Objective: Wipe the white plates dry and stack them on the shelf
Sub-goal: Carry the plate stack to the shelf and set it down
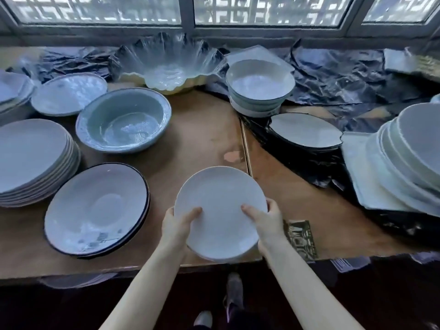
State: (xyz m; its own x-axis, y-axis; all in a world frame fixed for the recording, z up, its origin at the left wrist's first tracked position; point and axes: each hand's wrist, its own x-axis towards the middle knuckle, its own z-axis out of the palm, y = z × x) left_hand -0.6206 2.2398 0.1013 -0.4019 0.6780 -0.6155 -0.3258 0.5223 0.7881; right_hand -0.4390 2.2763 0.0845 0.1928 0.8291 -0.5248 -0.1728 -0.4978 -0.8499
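1. Hands on crockery: left hand [177,225] and right hand [266,220] gripping a round white ceramic plate [220,201] from opposite sides, over the near edge of a brown wooden table [202,129].
2. Left thumb pressed on the plate's upper face, fingers hidden beneath the rim; right thumb likewise on top, fingertips [271,204] curling round the right rim.
3. Plate face up, tilted slightly towards the camera; contact with the tabletop impossible to tell.
4. Just left of it, a wide shallow white dish with a dark rim [95,208]; beyond that, at the table's left edge, a tall stack of plain white plates [31,151].
5. Further back, a pale blue-green ceramic basin [123,117], a clear ruffled glass bowl [166,65] and a stack of deep white bowls [259,84].
6. On the right, a second pile of white plates [409,151] and a leaf-shaped white dish edged in black [304,131], both resting on crumpled black plastic sheeting [333,75].
7. Behind everything, a metal-framed window [188,10].
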